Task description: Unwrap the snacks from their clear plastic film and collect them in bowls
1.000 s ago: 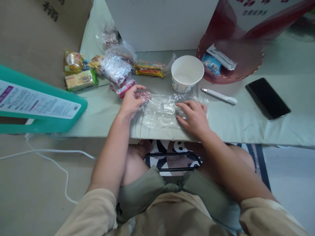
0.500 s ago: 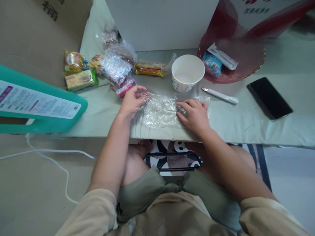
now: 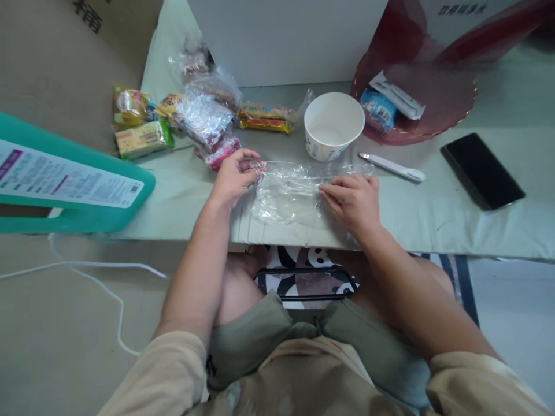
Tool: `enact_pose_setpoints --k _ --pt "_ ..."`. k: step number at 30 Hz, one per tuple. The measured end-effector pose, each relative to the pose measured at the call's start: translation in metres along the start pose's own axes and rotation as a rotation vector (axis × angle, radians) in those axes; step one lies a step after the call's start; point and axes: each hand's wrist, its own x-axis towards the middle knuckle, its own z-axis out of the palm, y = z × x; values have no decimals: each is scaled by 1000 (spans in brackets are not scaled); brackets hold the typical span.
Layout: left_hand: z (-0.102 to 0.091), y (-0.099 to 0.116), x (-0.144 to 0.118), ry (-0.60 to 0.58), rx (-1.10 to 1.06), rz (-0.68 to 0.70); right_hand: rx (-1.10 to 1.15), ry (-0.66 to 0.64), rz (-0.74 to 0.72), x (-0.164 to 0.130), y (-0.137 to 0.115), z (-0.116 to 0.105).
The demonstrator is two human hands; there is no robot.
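A clear, crinkled plastic bag (image 3: 286,193) lies flat near the table's front edge, between my hands. My left hand (image 3: 236,176) pinches its upper left corner between thumb and fingers. On the right, my right hand (image 3: 355,199) has its fingertips drawn together on the plastic, gripping a fold of it. Just behind the bag stands a white paper cup (image 3: 333,124) with a printed pattern low on its side. A white utility knife (image 3: 392,167) rests to the right of the cup, apart from both hands.
Packaged snacks (image 3: 203,118) are heaped at the back left. A pink glass plate (image 3: 451,118) holds a blue packet and a white one. A black phone (image 3: 483,170) lies at the right. A teal container (image 3: 108,202) stands at the left, and a white box (image 3: 286,40) behind.
My right hand has slid slightly to the right and its fingers have closed together on the plastic, which looks flatter. My left hand stays at the corner. The view has shifted slightly.
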Motion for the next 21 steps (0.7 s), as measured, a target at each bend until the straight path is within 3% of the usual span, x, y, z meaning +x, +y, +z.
enact_pose_setpoints --k 6,9,11,14,17,21 --pt "1 -1 0 24 29 21 11 77 -23 -1 -11 -19" --pt "1 0 0 33 11 7 28 98 -111 -8 -17 -25" --pt "1 1 -1 35 -10 -2 40 28 -206 -16 -20 -25" --pt "0 2 -2 15 -52 -11 16 -216 -283 -27 -23 -23" --pt "-1 5 -2 -4 -85 -13 -21 -395 -222 -29 -23 -20" --pt "-5 15 -4 -41 -132 -78 3 -455 -112 -22 -22 -20"
